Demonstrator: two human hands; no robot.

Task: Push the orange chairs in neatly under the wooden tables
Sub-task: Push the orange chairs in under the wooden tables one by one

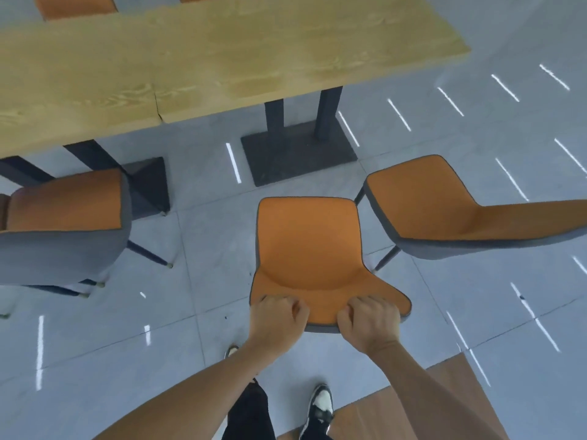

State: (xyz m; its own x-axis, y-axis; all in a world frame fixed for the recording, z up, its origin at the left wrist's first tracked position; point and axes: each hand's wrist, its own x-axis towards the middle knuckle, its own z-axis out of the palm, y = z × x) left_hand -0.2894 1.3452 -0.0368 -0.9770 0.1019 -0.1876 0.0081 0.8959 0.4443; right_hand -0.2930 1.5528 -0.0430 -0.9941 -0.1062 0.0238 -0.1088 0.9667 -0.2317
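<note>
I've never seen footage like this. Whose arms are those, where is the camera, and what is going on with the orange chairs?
There is no machine here: a person wears a camera on the head, looking down at their own arms. The left hand and right hand both grip the backrest top of the middle orange chair, which stands apart from the wooden table. Another chair stands to the right, turned sideways, and a third to the left. The tabletop looks bare.
</note>
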